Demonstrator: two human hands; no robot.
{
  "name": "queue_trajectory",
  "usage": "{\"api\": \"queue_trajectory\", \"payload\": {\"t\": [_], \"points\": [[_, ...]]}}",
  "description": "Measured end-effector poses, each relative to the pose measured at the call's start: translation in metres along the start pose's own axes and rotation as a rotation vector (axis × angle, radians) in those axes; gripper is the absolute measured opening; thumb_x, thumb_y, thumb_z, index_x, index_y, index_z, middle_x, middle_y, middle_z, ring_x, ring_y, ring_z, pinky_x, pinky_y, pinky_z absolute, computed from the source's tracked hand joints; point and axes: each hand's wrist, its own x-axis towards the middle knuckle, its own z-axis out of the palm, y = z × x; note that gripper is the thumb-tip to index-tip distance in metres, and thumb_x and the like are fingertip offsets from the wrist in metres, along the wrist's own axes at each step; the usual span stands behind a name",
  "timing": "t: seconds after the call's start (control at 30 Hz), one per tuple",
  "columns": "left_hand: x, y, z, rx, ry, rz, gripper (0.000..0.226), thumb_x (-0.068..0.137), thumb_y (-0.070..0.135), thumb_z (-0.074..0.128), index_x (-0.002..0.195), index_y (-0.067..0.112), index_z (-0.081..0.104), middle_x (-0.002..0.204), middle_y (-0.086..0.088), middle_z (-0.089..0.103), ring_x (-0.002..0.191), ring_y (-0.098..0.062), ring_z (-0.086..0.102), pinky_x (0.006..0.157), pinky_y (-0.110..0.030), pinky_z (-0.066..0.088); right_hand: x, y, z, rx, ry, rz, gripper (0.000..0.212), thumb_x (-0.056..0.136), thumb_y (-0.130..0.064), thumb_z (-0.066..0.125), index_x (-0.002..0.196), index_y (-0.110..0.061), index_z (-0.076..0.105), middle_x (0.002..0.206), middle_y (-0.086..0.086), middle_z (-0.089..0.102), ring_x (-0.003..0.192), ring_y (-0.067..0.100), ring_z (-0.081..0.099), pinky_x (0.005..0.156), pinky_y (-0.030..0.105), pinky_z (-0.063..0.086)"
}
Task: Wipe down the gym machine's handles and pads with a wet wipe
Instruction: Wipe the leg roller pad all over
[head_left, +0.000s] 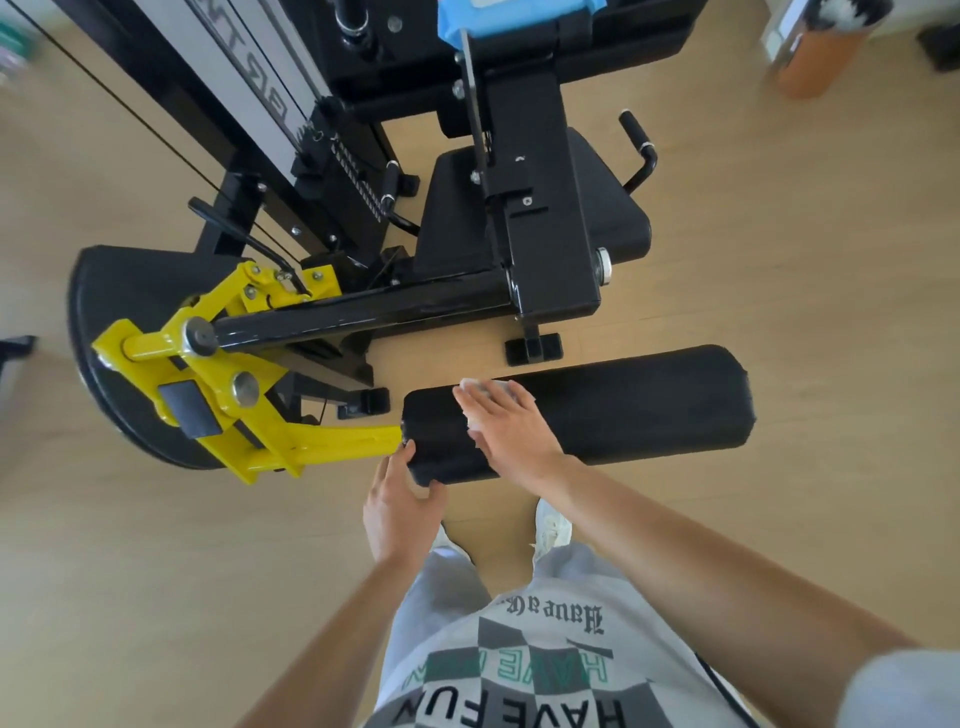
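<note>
The gym machine (545, 208) stands before you, its black roller pad (649, 405) lying crosswise (on a yellow arm (322, 447)). Your left hand (400, 504) curls round the pad's end. Your right hand (511, 426), fingers straight, presses the wet wipe (474, 385) onto its top.

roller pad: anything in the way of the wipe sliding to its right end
Nothing visible: the right hand presses the wet wipe on the roller pad near its left end, and the rest is bare.

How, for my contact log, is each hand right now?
Left hand: grips the end of the roller pad.
Right hand: open, flat, pressing the wet wipe onto the pad.
</note>
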Motion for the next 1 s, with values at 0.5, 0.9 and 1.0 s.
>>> {"api": "queue_trajectory", "payload": {"t": [0.5,0.9,1.0], "points": [[0.011,-0.003,-0.045,-0.495,0.024,-0.222,0.026,0.090,0.017,0.072,0.114,0.026,0.069,0.107,0.010,0.073,0.099,-0.011,0.069,0.080,-0.018,0.052,0.013,-0.060,-0.006,0.866,-0.005,0.128,0.017,0.094,-0.012,0.067,0.106,-0.017,0.055,0.094,-0.003,0.064,0.080,0.005,0.060,0.067,0.020,0.048],[0.041,-0.021,-0.060,-0.635,-0.106,-0.177,0.012,0.087,0.018,0.081,0.092,0.024,0.072,0.088,0.001,0.071,0.079,-0.017,0.062,0.069,-0.037,0.055,0.002,-0.065,-0.026,0.848,-0.018,0.267,0.042,0.084,-0.010,0.081,0.118,-0.027,0.064,0.113,-0.011,0.065,0.105,0.002,0.061,0.092,0.021,0.052],[0.054,-0.038,-0.067,-0.548,0.051,-0.264,0.013,0.088,0.017,0.077,0.092,0.023,0.067,0.091,0.004,0.068,0.088,-0.022,0.063,0.070,-0.038,0.053,0.001,-0.058,-0.024,0.503,-0.035,0.291,0.046,0.086,-0.017,0.079,0.128,-0.026,0.061,0.128,-0.008,0.058,0.119,0.010,0.051,0.099,0.021,0.042]]}}
